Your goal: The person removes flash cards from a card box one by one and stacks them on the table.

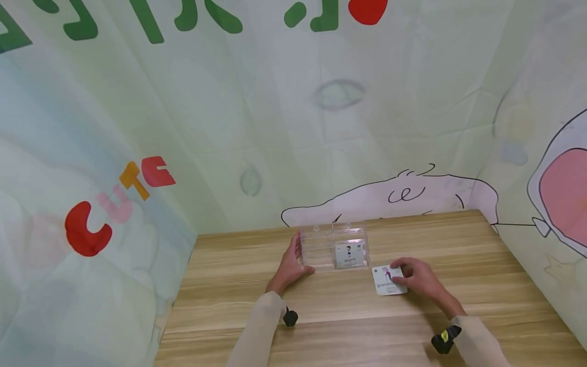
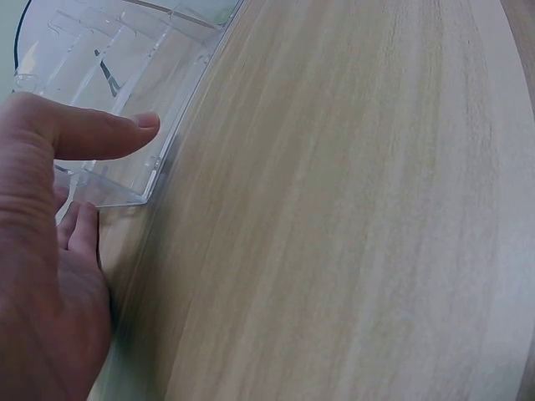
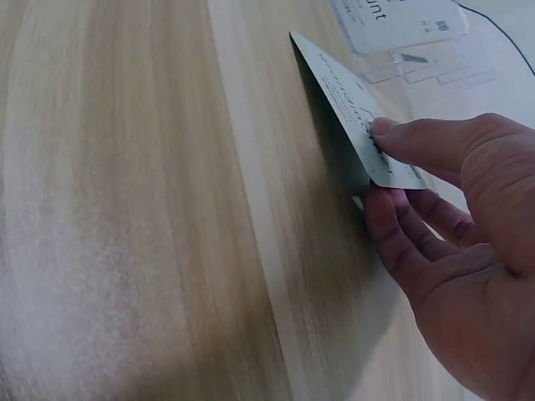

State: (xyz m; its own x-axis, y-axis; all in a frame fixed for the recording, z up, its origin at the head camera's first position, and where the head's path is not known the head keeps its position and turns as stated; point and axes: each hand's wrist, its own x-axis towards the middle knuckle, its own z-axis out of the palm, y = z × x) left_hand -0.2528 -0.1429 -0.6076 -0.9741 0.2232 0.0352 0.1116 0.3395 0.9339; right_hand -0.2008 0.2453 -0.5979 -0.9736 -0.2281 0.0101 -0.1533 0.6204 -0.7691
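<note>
A clear plastic card holder with stepped slots and two side-by-side sections stands near the table's back edge. My left hand grips its left end, the thumb over the front and the other fingers along the side. In the right section sits a white card labelled "aunt"; the left section holds no card. To the right of the holder, my right hand pinches a white "grandma" card at its right edge. The right wrist view shows this card tilted, thumb on its printed face, fingers behind.
The wood-grain table meets a printed fabric backdrop just behind the holder. A second fabric wall with "CUTE" lettering rises at the left. Small black devices are strapped to both wrists.
</note>
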